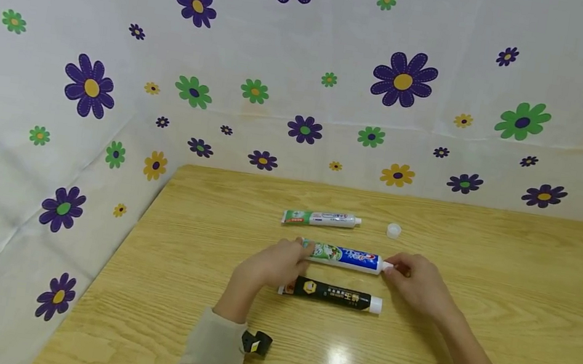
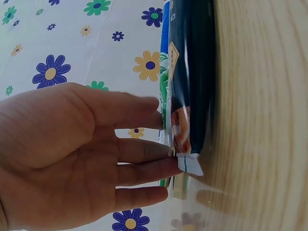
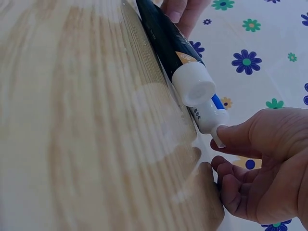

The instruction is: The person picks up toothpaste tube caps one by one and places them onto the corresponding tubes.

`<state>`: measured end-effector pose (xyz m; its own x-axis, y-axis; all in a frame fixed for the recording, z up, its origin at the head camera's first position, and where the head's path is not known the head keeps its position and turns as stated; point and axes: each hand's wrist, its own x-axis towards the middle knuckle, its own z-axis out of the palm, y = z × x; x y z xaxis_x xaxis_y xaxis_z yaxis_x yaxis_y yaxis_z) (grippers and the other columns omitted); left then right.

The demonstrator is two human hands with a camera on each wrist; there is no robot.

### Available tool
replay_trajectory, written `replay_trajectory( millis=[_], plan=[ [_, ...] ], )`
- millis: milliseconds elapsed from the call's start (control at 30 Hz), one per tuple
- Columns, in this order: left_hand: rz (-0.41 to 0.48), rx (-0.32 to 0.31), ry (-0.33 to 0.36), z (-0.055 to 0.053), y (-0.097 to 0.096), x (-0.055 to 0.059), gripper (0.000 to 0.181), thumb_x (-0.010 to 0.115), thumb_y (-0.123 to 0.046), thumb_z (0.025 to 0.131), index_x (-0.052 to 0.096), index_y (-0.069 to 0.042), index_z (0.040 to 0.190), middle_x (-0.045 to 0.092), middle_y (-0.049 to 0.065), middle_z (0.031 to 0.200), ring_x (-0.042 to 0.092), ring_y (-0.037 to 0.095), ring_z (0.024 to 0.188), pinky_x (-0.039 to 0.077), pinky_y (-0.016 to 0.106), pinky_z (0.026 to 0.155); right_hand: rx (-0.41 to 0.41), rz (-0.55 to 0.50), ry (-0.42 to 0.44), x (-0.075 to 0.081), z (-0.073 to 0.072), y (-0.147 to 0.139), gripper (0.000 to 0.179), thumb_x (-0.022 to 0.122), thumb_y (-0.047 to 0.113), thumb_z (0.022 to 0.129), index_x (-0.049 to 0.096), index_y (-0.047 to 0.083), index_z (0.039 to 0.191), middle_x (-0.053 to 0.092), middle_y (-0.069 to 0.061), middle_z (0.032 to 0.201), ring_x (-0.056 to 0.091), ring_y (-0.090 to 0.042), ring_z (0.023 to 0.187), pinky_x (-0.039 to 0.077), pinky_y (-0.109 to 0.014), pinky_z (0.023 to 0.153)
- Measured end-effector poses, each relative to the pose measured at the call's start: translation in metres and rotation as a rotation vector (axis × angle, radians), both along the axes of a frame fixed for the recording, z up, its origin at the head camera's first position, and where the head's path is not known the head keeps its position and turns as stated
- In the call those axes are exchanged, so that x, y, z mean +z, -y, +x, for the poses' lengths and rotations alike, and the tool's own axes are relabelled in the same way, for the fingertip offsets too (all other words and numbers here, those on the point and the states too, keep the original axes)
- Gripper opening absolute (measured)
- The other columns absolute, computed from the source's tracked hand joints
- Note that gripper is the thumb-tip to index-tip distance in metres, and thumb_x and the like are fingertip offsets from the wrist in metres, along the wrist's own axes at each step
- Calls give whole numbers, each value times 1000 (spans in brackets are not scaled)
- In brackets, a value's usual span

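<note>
A blue, green and white toothpaste tube (image 1: 356, 259) lies on the table between both hands. My left hand (image 1: 276, 262) holds it at its flat tail end, with the other fingers spread near the tail of a black toothpaste tube (image 2: 192, 82). At the opposite end, my right hand (image 1: 419, 285) pinches the small white tip (image 3: 218, 136) of the blue tube with thumb and fingers. The black tube lies nearer to me, its wide white cap (image 3: 194, 85) on. Farther back lies a green and white toothpaste tube (image 1: 320, 218) with a narrow bare nozzle.
A loose white cap (image 1: 393, 230) sits on the wooden table (image 1: 533, 291), right of the back tube. A white cloth with printed flowers (image 1: 317, 36) hangs behind the table and along its left side.
</note>
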<state>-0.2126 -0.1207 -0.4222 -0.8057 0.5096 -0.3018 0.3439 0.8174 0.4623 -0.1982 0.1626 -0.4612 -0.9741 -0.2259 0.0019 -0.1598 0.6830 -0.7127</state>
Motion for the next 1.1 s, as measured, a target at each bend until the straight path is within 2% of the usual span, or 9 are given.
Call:
replay_trajectory(
  millis=[133, 200, 367, 533, 667, 767, 900, 1000, 1100],
  plan=[
    [37, 7, 35, 0, 5, 2, 49, 44, -16, 106, 34, 0, 152, 29, 27, 156, 26, 41, 145, 43, 44, 98, -11, -12, 13, 0, 1, 1, 21, 61, 14, 98, 70, 1, 111, 67, -10, 97, 57, -23, 87, 47, -38, 77],
    [40, 15, 39, 0, 6, 4, 50, 46, -17, 106, 35, -2, 152, 29, 26, 156, 29, 39, 145, 39, 44, 106, -2, -19, 14, 1, 1, 0, 21, 61, 14, 98, 70, 0, 111, 67, -10, 97, 56, -23, 87, 46, -38, 77],
    [45, 40, 47, -1, 9, 8, 52, 51, -18, 104, 37, -6, 153, 32, 22, 157, 32, 35, 145, 31, 48, 116, 33, -38, 37, 4, 1, -2, 23, 60, 14, 99, 68, -1, 114, 66, -11, 98, 56, -24, 88, 45, -37, 76],
    [60, 46, 1, -2, 12, 6, 48, 53, -19, 103, 44, -3, 148, 44, 19, 150, 38, 35, 141, 34, 48, 114, 51, -55, 35, 6, 2, -9, 22, 60, 12, 98, 68, -4, 112, 69, -14, 103, 59, -24, 90, 49, -36, 75],
    [90, 58, -60, -7, 14, 5, 45, 53, -20, 103, 49, 0, 144, 48, 17, 147, 40, 35, 140, 36, 48, 113, 39, -79, 38, 8, 1, -18, 23, 60, 11, 98, 67, -6, 111, 69, -16, 102, 60, -21, 82, 50, -31, 66],
    [131, 55, -104, -17, 13, 8, 44, 55, -18, 102, 51, 1, 141, 50, 17, 146, 39, 36, 140, 33, 48, 114, 13, -92, 32, 11, -3, -25, 27, 62, 11, 97, 64, -9, 115, 66, -16, 97, 58, -19, 77, 48, -27, 61],
    [195, 51, -152, -39, 7, 10, 41, 58, -15, 101, 52, 0, 139, 53, 18, 141, 48, 36, 131, 41, 47, 109, -34, -93, 22, 13, -15, -30, 37, 65, 11, 94, 57, -11, 123, 62, -17, 98, 55, -21, 77, 46, -28, 62],
    [208, 86, -158, -55, 2, 7, 43, 59, -14, 100, 51, -1, 140, 50, 20, 141, 52, 35, 125, 45, 46, 103, -62, -87, 43, 11, -28, -29, 47, 67, 13, 93, 51, -11, 130, 59, -19, 101, 54, -23, 80, 46, -29, 65],
    [165, 137, -153, -69, -2, -2, 47, 59, -16, 100, 48, -4, 144, 43, 20, 146, 46, 35, 130, 43, 48, 106, -91, -84, 71, 7, -40, -24, 55, 68, 16, 91, 46, -12, 134, 56, -19, 102, 52, -24, 83, 46, -30, 69]
  ],
)
